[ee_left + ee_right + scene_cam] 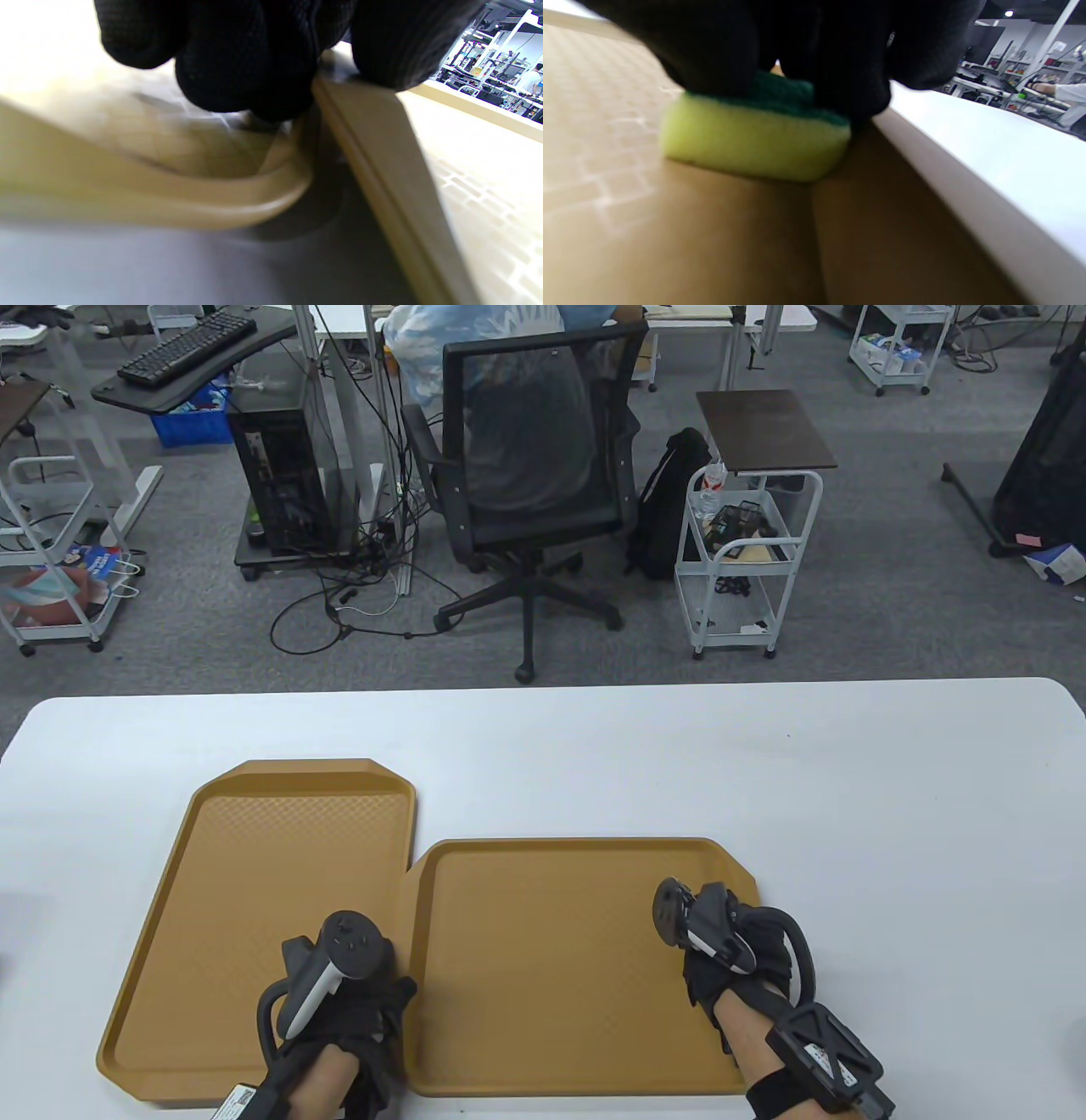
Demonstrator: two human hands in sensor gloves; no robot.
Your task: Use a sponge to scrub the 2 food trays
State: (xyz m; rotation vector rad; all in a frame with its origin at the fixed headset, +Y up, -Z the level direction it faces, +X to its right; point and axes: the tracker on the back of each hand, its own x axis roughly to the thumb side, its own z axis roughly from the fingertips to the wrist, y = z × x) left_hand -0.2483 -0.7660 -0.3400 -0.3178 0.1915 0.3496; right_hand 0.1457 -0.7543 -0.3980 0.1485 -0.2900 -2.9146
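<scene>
Two trays (280, 848) touching, office chair (530, 475) beyond.

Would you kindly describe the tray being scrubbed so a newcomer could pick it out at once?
On the white table lie two tan trays side by side. The one being scrubbed is the right tray, nearer the person and lying crosswise. Only it has the right hand pressing a yellow-green sponge on it.

Two trays, left tray (254, 899) and right tray (551, 967), touch edge to edge, fill near-left table (891, 831). Bare tabletop right of right tray and along far edge. Raised rims only barriers.
</scene>
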